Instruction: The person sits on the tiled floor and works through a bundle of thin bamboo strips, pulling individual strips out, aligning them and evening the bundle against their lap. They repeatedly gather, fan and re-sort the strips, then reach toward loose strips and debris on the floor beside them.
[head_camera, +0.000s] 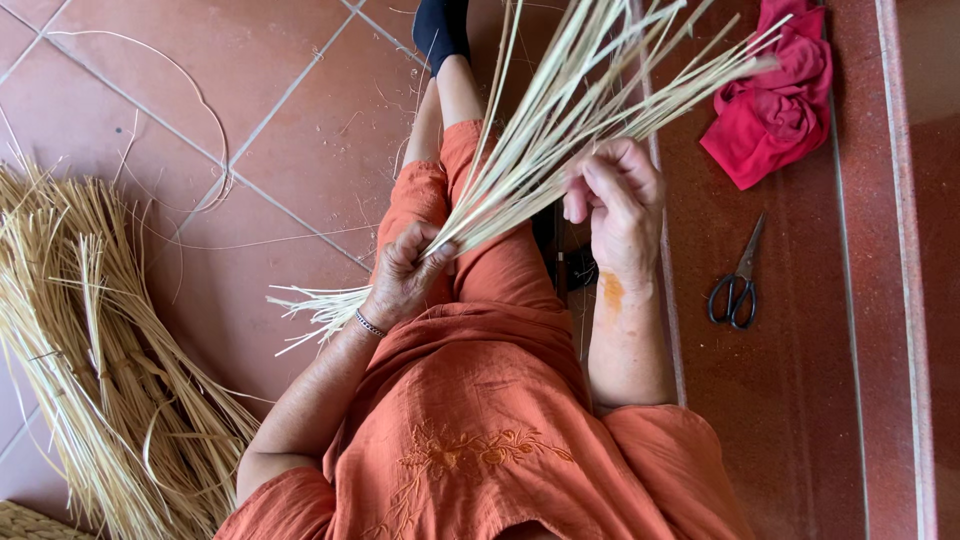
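The bundle of pale straw stalks (560, 140) ran out past the top edge, so its tips could not be seen, and where the left hand (405, 275) closed round it the stalks were hidden by the fingers. Left of that bundle, the heap of straw (90, 360) was cut off by the left and bottom edges. Just right of the bundle's lower part, a dark object (570, 265) showed only in part behind the leg and the right hand (620, 205), too little to tell what it was.
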